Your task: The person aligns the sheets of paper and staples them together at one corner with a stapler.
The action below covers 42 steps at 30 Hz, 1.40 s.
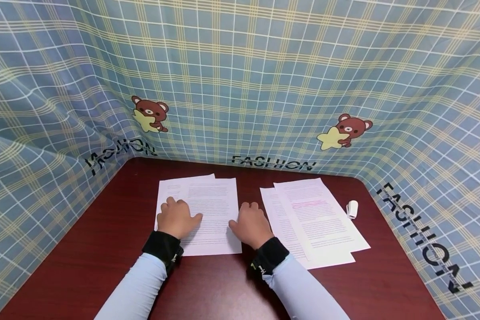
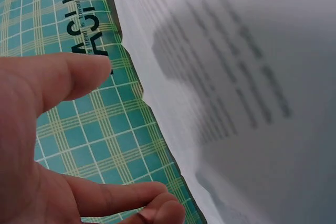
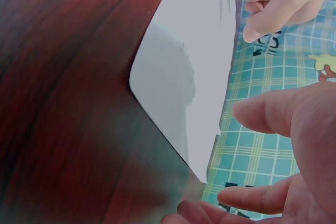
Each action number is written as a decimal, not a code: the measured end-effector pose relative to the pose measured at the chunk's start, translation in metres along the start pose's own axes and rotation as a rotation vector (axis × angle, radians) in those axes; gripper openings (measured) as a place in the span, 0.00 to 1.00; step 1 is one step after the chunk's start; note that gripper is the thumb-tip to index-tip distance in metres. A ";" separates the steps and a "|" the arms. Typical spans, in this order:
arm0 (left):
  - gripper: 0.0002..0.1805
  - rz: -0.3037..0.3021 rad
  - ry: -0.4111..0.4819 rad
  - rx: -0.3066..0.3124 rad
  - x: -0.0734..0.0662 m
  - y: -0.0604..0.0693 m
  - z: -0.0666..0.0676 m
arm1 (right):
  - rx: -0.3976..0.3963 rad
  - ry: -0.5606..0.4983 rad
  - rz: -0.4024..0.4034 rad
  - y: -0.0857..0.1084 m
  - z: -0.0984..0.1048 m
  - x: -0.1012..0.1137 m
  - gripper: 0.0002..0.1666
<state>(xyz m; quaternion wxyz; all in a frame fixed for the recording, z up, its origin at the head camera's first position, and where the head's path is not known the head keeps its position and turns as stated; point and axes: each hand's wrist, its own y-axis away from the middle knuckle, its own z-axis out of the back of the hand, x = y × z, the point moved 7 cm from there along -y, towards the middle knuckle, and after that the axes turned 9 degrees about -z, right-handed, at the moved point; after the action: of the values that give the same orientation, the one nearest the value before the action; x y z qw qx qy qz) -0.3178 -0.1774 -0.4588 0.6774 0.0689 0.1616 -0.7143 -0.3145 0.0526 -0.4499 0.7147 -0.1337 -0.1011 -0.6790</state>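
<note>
Two overlapping printed sheets lie on the table's left half, the upper sheet (image 1: 214, 213) mostly covering the lower sheet (image 1: 168, 186). Over their left side is my left hand (image 1: 178, 218); in the left wrist view its thumb and fingers (image 2: 73, 80) are apart, with nothing between them. My right hand (image 1: 251, 224) is at the upper sheet's right edge, its thumb and fingers (image 3: 265, 111) also spread around nothing. Both hands appear raised a little above the paper (image 3: 168, 66). Whether any fingertip touches it, I cannot tell.
To the right lie two more overlapping printed sheets, the top sheet (image 1: 316, 209) with pink-marked lines, the under sheet (image 1: 282, 222) angled beneath. A small white object (image 1: 352, 209) sits beside them. Checked cloth (image 1: 240, 89) hangs around the dark red table (image 1: 212, 284).
</note>
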 end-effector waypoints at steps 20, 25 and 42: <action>0.32 0.086 0.022 0.082 0.016 -0.004 -0.008 | 0.021 0.036 -0.096 -0.008 -0.010 0.012 0.37; 0.32 0.089 0.033 0.097 0.017 -0.006 -0.008 | 0.023 0.055 -0.101 -0.010 -0.012 0.013 0.38; 0.33 0.093 0.052 0.094 0.017 -0.005 -0.010 | 0.034 0.032 -0.069 -0.012 -0.016 0.019 0.25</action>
<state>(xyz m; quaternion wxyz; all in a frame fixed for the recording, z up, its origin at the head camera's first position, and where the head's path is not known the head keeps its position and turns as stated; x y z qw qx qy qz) -0.3256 -0.1905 -0.4728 0.7015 0.1268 0.1422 -0.6867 -0.3255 0.0284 -0.4585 0.6945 -0.1073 -0.1058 -0.7036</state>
